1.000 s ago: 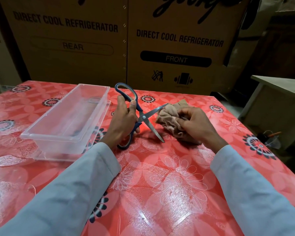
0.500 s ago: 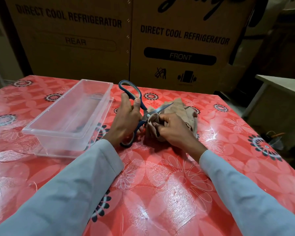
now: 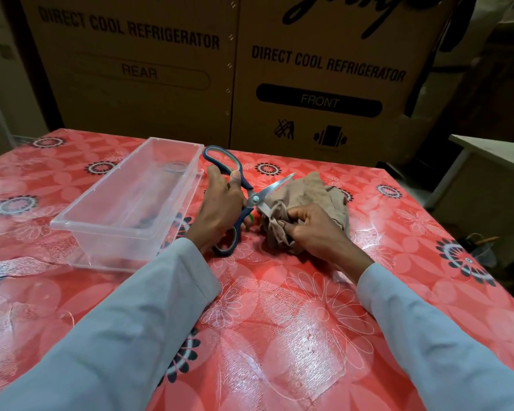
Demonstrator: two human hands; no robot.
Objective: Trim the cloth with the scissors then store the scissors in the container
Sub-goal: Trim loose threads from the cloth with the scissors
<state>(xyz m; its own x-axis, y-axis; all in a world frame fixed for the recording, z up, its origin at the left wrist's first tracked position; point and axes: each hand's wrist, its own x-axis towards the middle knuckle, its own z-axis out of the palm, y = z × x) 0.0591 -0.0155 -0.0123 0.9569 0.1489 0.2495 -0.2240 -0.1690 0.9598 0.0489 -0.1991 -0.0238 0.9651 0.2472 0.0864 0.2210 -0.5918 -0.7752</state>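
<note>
Left hand [image 3: 220, 212] grips scissors [image 3: 244, 200], blades open w/ cloth edge between; right hand [image 3: 312, 229] pinches tan cloth [image 3: 309, 194] on table [image 3: 279, 321]. Keep edge taut, fingers clear of blades, close smoothly. Container [image 3: 125, 203] sits just left, empty.

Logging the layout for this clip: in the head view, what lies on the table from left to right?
Clear plastic rectangular container → left hand gripping blue-handled steel scissors → crumpled beige cloth, pinched by the right hand.
</note>
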